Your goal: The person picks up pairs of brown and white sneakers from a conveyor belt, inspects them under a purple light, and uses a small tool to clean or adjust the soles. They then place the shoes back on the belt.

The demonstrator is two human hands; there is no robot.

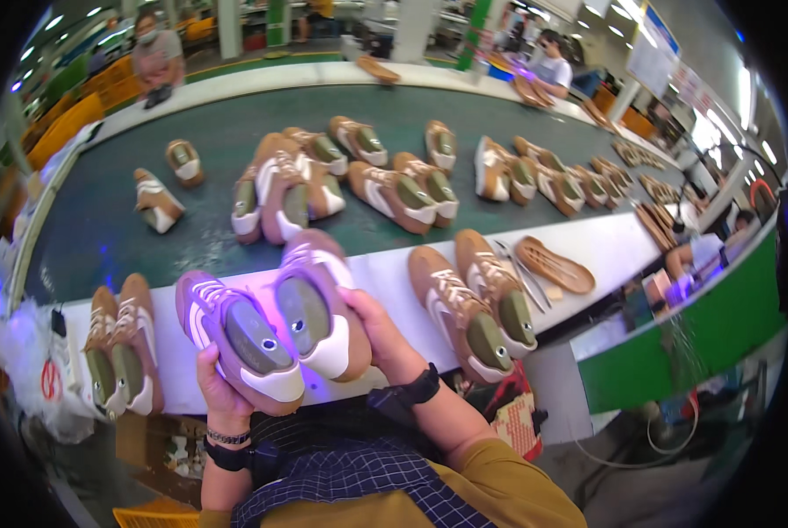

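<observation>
In my left hand (220, 387) is a tan and white sneaker (244, 339), gripped at its heel end with the toe pointing away from me. My right hand (381, 330) holds its matching sneaker (319, 308) by the outer side near the heel. The two shoes are side by side above the white ledge, almost touching, and purple light falls on them. Olive insoles show inside both. To the right on the ledge rests another pair of tan sneakers (451, 304); a further pair (123, 343) stands at the left end.
Beyond the ledge a dark green conveyor belt (209, 106) carries several more sneakers. Right of the near pair lie a metal tool (524, 277) and a loose brown sole (554, 264). A clear plastic bag (37, 352) hangs at the left. Other people work across the belt and at the right.
</observation>
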